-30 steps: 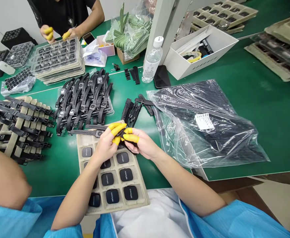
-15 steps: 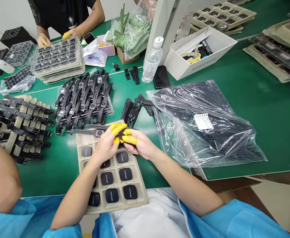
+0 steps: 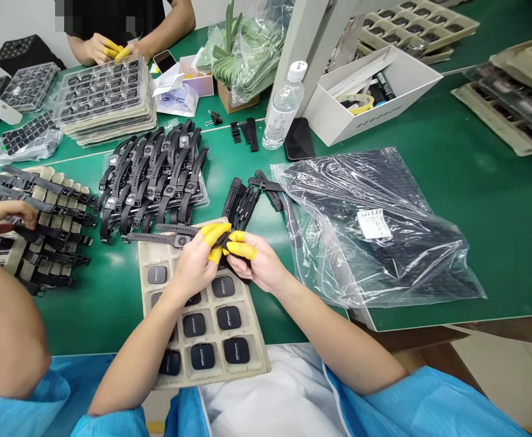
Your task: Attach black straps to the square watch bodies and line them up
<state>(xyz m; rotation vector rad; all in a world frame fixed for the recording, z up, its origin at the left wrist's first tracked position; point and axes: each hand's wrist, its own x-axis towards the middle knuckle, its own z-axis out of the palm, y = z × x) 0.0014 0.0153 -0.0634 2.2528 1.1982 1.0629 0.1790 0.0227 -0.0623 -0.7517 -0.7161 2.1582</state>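
Note:
In yellow finger cots, my left hand [image 3: 198, 258] closes on a small black watch [image 3: 221, 241], largely covered by the fingers. My right hand [image 3: 257, 260] pinches a black watch strap [image 3: 238, 271] against it; part of the strap hangs below the fingers. Both hands meet above the far end of a beige tray [image 3: 259, 346], whose compartments hold several square black watch heads [image 3: 236, 350]. Beside my left hand lies a watch with straps [image 3: 182, 240] across the tray's far edge. Just beyond my hands is a pile of loose black straps [image 3: 244, 205].
Strapped watches [image 3: 151, 176] fill a clear tray ahead. A clear bag of straps [image 3: 375, 227] lies right, near a bottle [image 3: 284, 109], phone [image 3: 299, 139] and white box [image 3: 370, 97]. At left, a co-worker's hand [image 3: 6, 218] is over another watch tray [image 3: 42, 203]. Another person works opposite.
My hands stay together on the watch and strap with only slight finger movement. The co-worker's hand at left has reached further in over the watches. The opposite person's hands have come together.

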